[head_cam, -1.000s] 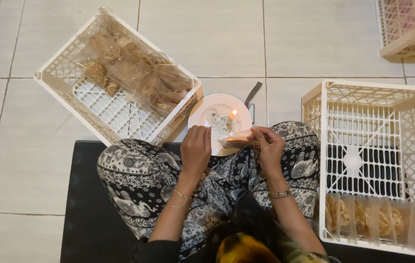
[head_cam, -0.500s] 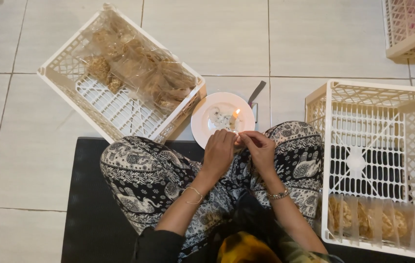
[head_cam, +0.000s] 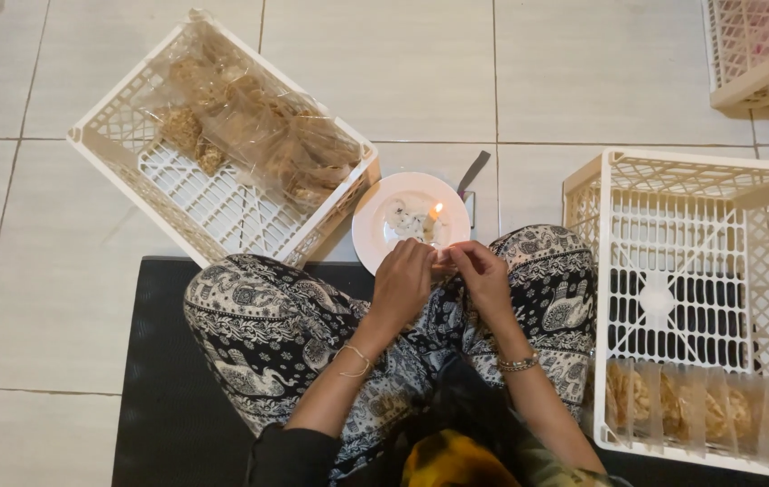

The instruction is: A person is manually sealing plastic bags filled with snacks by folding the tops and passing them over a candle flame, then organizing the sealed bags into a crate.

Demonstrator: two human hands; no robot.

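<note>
Directly below, from the head camera: seated cross-legged on a black mat (head_cam: 164, 406), legs in patterned black-and-white trousers (head_cam: 276, 329). Left hand (head_cam: 400, 284) and right hand (head_cam: 482, 278) brought close together above the knees, fingertips nearly meeting, pinching something small and clear between them (head_cam: 444, 262), likely the edge of a plastic wrapper, too small to tell for sure. Both hands narrowed to a pinch, not spread. Thin bracelet on the left wrist, beaded one on the right.

Just beyond the fingertips, on the tiled floor (head_cam: 384, 72): white round plate (head_cam: 380, 243) with a short lit candle (head_cam: 432, 219) standing on it, flame close to the pinched item. Dark flat tool (head_cam: 474, 171) lying beside the plate's far edge, partly hidden.

To the left, touching the plate's rim: cream plastic crate (head_cam: 123, 171), set at an angle, holding clear bags of brown snacks (head_cam: 267, 135). To the right, beside the right knee: second cream crate (head_cam: 700, 171), with a row of packed snacks (head_cam: 709, 410) along its near side. Top right corner: third crate (head_cam: 750, 86), only partly in view.
</note>
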